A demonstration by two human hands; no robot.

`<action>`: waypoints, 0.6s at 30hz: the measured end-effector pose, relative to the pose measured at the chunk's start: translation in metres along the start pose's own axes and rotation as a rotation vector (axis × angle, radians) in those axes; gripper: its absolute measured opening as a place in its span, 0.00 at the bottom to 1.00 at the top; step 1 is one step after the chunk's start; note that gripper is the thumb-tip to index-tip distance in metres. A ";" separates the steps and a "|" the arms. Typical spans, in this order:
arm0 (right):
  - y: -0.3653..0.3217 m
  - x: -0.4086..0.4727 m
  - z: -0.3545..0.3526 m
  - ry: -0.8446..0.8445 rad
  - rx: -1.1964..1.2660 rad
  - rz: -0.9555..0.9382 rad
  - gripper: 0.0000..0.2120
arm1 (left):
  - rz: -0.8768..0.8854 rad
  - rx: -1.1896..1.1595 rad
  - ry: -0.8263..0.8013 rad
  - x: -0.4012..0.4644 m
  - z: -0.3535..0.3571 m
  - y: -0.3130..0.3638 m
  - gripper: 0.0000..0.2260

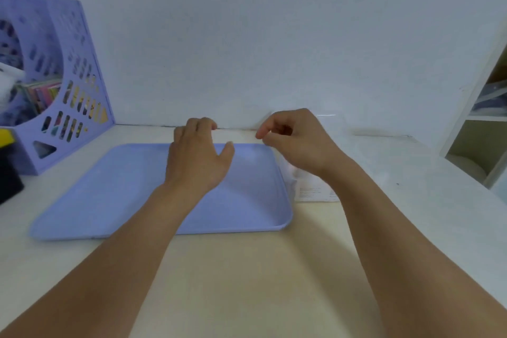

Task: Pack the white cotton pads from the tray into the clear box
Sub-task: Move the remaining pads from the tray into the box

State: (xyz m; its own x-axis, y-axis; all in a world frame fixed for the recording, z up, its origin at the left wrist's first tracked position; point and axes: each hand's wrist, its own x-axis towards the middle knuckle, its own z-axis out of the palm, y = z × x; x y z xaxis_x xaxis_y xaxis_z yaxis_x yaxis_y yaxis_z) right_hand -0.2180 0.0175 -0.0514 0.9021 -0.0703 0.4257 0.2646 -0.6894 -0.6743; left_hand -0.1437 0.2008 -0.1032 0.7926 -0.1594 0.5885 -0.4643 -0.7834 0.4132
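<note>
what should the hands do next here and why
Probably lower the right hand toward the clear box beside the tray and check or close it. The tray's visible surface shows no pads, both hands look empty, and white material shows inside the box, so the packing seems about finished. The left hand hovers over the tray.

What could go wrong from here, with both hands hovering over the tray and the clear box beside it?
The clear box is nearly invisible against the white desk, so the right hand above it may knock it. The tray shows no pads in its visible part; the left hand may grope for nothing.
</note>
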 end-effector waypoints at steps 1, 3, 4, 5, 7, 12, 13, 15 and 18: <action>-0.003 -0.002 0.013 -0.035 -0.025 -0.060 0.08 | -0.127 0.169 -0.111 0.003 -0.003 -0.010 0.24; -0.006 -0.005 0.032 -0.051 -0.120 -0.198 0.08 | -0.349 0.304 -0.332 0.004 -0.004 -0.026 0.30; -0.007 -0.006 0.039 -0.053 -0.144 -0.242 0.08 | -0.412 0.300 -0.406 0.005 -0.001 -0.035 0.30; -0.006 -0.006 0.044 -0.063 -0.146 -0.263 0.07 | -0.419 0.285 -0.450 0.006 0.001 -0.040 0.29; -0.005 -0.007 0.049 -0.084 -0.151 -0.288 0.07 | -0.389 0.228 -0.466 0.010 0.003 -0.044 0.25; 0.001 -0.006 0.050 -0.068 -0.106 -0.253 0.07 | -0.413 -0.279 -0.409 0.008 0.003 -0.031 0.21; 0.002 -0.005 0.047 -0.030 -0.086 -0.221 0.08 | -0.409 -0.450 -0.383 0.005 0.000 -0.023 0.23; 0.004 -0.001 0.036 0.028 -0.045 -0.115 0.15 | -0.357 -0.738 -0.333 0.002 -0.005 -0.009 0.28; 0.003 0.001 0.016 -0.078 0.100 0.069 0.30 | -0.181 -0.915 -0.264 -0.002 -0.014 0.012 0.32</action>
State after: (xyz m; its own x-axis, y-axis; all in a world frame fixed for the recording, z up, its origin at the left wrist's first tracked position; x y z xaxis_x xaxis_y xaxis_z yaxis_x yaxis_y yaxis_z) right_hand -0.2111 0.0264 -0.0626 0.9421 -0.0556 0.3307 0.2303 -0.6095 -0.7586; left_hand -0.1570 0.2000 -0.0896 0.8936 -0.2995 0.3342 -0.3662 -0.0561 0.9288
